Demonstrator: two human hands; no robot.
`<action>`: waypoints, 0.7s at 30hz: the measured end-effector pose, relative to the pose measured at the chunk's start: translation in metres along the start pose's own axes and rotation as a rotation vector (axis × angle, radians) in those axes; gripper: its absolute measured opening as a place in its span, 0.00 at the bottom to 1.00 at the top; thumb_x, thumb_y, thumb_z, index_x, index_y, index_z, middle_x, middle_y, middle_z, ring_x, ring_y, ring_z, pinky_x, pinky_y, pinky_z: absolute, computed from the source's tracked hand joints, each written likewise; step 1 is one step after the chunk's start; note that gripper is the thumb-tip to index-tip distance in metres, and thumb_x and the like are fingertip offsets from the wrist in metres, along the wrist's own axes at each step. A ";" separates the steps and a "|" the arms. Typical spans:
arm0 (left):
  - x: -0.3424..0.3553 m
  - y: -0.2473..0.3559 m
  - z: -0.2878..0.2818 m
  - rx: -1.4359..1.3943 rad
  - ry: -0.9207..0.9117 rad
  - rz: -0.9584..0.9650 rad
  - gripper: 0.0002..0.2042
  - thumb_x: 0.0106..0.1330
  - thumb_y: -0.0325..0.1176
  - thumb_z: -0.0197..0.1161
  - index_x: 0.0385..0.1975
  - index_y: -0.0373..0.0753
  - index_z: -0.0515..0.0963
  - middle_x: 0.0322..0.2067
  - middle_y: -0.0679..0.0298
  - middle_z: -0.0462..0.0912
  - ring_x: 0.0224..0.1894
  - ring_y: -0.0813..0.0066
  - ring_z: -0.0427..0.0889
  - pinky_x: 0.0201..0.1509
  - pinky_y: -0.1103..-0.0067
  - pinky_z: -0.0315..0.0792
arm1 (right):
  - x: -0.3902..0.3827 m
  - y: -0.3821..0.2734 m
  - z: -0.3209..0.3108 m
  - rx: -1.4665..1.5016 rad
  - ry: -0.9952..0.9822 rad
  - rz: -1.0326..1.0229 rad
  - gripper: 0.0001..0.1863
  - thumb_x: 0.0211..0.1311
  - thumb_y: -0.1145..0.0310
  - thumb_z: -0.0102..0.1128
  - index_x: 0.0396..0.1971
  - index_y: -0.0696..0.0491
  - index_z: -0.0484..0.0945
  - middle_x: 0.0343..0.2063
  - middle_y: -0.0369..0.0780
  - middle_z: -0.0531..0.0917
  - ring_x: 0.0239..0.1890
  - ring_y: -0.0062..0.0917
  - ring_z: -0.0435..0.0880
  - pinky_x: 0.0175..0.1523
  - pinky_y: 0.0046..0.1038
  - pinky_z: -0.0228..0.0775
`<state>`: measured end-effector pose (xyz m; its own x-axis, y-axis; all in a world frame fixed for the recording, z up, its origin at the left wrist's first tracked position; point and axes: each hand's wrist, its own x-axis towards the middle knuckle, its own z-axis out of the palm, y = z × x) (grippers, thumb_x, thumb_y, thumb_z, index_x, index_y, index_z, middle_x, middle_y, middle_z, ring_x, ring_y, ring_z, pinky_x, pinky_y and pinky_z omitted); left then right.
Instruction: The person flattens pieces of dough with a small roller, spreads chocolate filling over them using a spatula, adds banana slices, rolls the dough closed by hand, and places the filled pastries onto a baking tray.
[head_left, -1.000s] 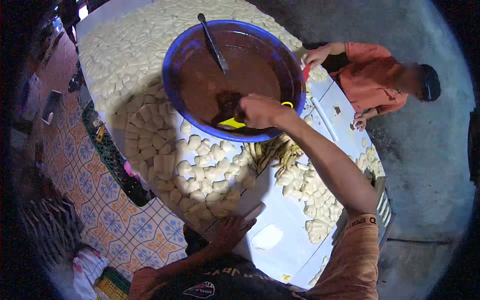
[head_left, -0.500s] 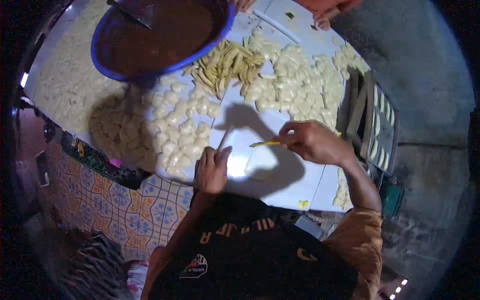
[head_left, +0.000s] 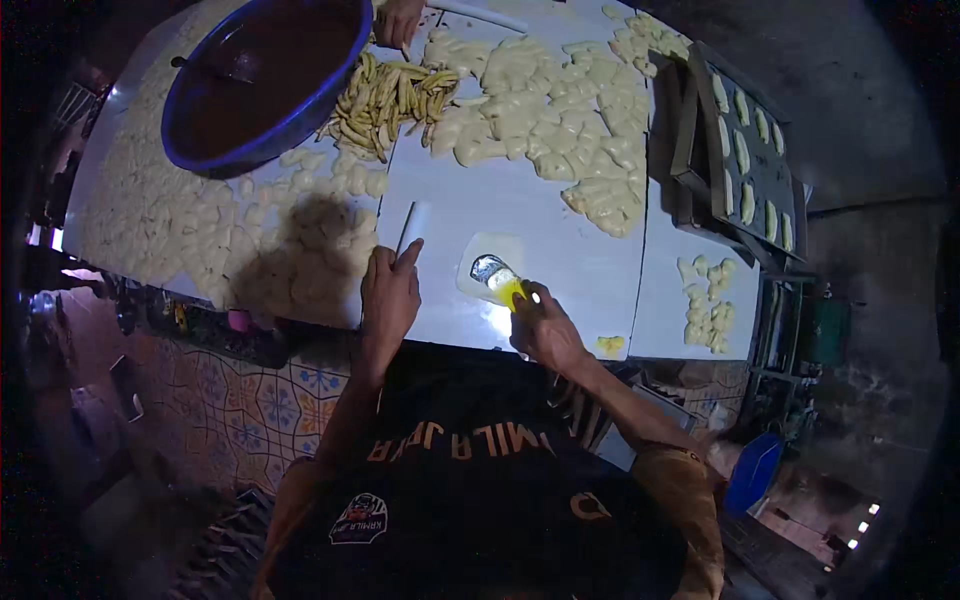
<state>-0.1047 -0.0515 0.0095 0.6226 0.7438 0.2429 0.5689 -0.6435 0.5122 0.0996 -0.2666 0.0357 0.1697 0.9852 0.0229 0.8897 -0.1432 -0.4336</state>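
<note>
A thin, pale sheet of dough [head_left: 510, 245] lies flat on the white tabletop in front of me. My right hand [head_left: 547, 325] grips a yellow-handled spatula [head_left: 490, 270], its shiny metal blade resting over the dough sheet. To the left, my left hand [head_left: 390, 298] is closed round a white rolling pin [head_left: 413, 222] whose far end sticks out past the fingers. Beyond the sheet are a heap of yellowish banana-like strips [head_left: 390, 105] and a broad spread of soft dough pieces [head_left: 560, 110].
A large blue basin [head_left: 345, 100] of brown filling, with a utensil in it, stands far left among more dough pieces [head_left: 200, 220]. Another person's hand [head_left: 400, 22] is near the strips. At right, a dark tray [head_left: 740, 85] holds long pale pastries; small dough lumps [head_left: 708, 305] lie below it.
My right hand has come down and left, bringing the spatula blade from above the table onto the dough sheet. My left hand still holds the rolling pin. The view has shifted.
</note>
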 end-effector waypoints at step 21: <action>-0.012 0.009 -0.021 0.141 -0.071 -0.081 0.29 0.55 0.20 0.61 0.61 0.41 0.76 0.45 0.50 0.72 0.52 0.51 0.71 0.58 0.64 0.71 | 0.279 -0.060 0.007 0.491 0.097 0.119 0.15 0.64 0.64 0.63 0.41 0.62 0.85 0.31 0.53 0.87 0.34 0.36 0.90 0.40 0.36 0.79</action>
<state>-0.1181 -0.0622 0.0288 0.6054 0.7828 0.1442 0.6853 -0.6048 0.4057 0.0909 0.0177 0.0614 0.3168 0.9483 0.0216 0.5622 -0.1694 -0.8095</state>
